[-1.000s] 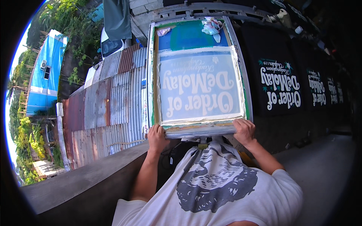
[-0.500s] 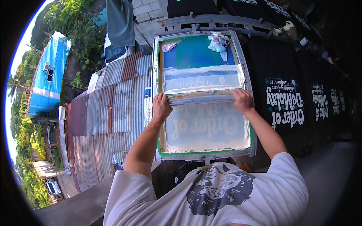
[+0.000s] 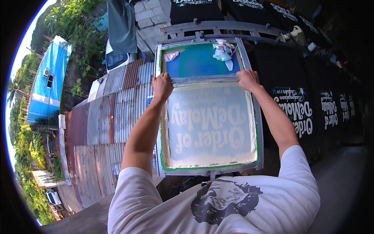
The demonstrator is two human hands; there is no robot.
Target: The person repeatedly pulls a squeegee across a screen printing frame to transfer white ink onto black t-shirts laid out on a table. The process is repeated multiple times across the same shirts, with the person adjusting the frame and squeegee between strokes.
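My left hand (image 3: 163,86) and my right hand (image 3: 249,79) are closed round the two ends of a wide squeegee (image 3: 204,80). It lies across a screen-printing frame (image 3: 158,58), in the far part of the screen. Nearer to me, pale lettering shows upside down through the whitish mesh (image 3: 210,117). White ink lines the edges of that mesh. Beyond the squeegee the screen is blue and green, with a crumpled whitish wad (image 3: 223,50) at the far right corner and a smaller pinkish scrap (image 3: 171,57) at the far left.
Black printed shirts (image 3: 294,105) lie in a row on the right, and more are at the back. A metal rail (image 3: 233,26) runs behind the frame. To the left, below, stretches a rusty corrugated roof (image 3: 103,117); a grey-green cloth (image 3: 121,27) hangs beside a block wall.
Both hands have pushed the squeegee away from me, from mid-screen to its far part. More lettering shows on the near side. The whole frame sits slightly lower in view.
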